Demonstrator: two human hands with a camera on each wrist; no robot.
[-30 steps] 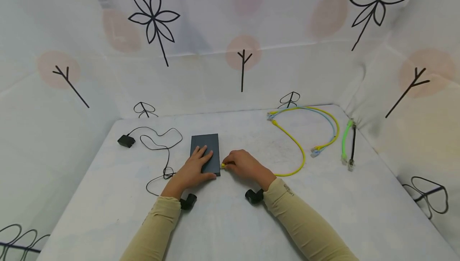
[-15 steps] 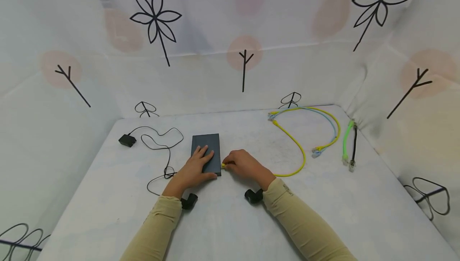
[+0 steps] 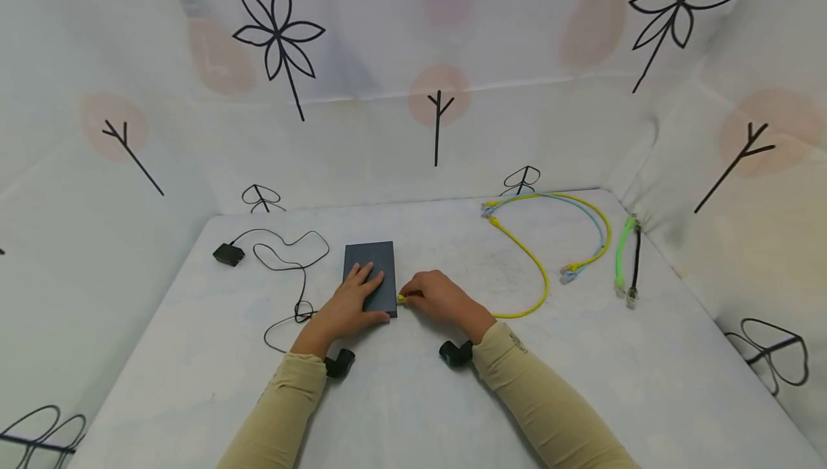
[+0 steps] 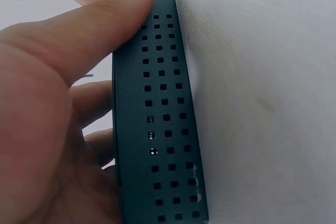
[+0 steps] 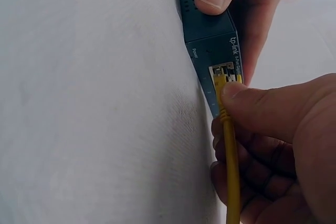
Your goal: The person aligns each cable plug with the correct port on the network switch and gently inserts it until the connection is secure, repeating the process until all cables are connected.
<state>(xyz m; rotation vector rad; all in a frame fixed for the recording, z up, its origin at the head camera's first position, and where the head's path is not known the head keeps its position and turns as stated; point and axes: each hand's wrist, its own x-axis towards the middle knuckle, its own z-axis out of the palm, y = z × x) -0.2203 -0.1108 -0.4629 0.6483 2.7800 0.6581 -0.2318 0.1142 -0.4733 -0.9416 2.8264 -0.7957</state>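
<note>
A dark blue-grey network switch (image 3: 370, 256) lies flat on the table. Across its top my left hand (image 3: 349, 304) rests with fingers spread, and the thumb (image 4: 121, 11) presses the vented side in the left wrist view. At the switch's right side, my right hand (image 3: 442, 298) pinches the plug end of a yellow Ethernet cable (image 5: 231, 156) between thumb and fingers. The plug (image 5: 219, 80) sits at the mouth of a port on the front panel (image 5: 210, 51); how deep it goes is hard to tell. The cable runs under the right hand and curves away to the right.
A black power adapter (image 3: 229, 253) with a tangled thin cord (image 3: 304, 266) lies left of the switch. At the back right are another yellow cable (image 3: 607, 221) and a light blue cable (image 3: 597, 228). Short green (image 3: 622, 253) and black (image 3: 636, 261) cables lie by the right edge.
</note>
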